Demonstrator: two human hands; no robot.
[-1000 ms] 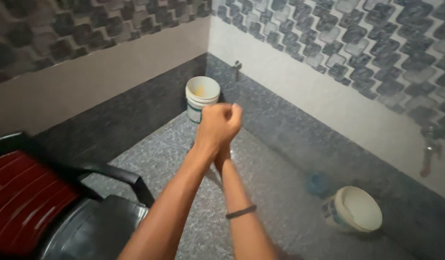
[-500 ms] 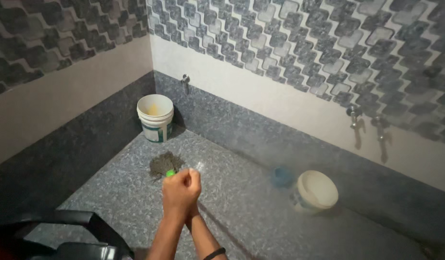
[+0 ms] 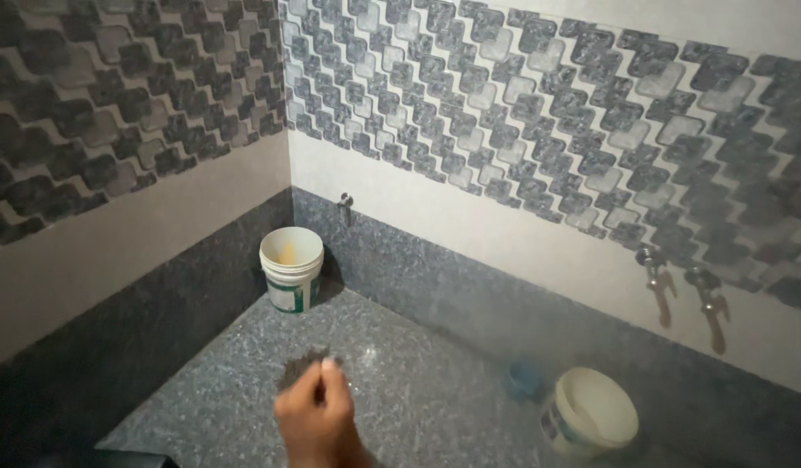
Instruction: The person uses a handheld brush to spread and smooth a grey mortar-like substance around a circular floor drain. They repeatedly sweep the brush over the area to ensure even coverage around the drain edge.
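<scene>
My two hands are pressed together into one blurred shape at the bottom edge, over the speckled grey floor (image 3: 418, 390). My left hand (image 3: 307, 420) is in front with its fingers curled. Only a sliver of my right hand (image 3: 346, 438) shows against it. A small pale tip (image 3: 329, 365) sticks up from the fingers; I cannot tell whether it is a held thing or a nail. Just beyond the fingers lies a dark patch (image 3: 301, 364) on the floor.
A white bucket (image 3: 291, 267) stands in the far corner under a wall tap (image 3: 346, 205). A second white bucket (image 3: 591, 414) and a small blue cup (image 3: 523, 379) sit at the right by the wall. Two more taps (image 3: 682, 290) stick out of the patterned tiled wall.
My view has lifted and my hands have dropped toward the bottom edge. The arms and the dark chair at the left have gone out of view. The hands stay together.
</scene>
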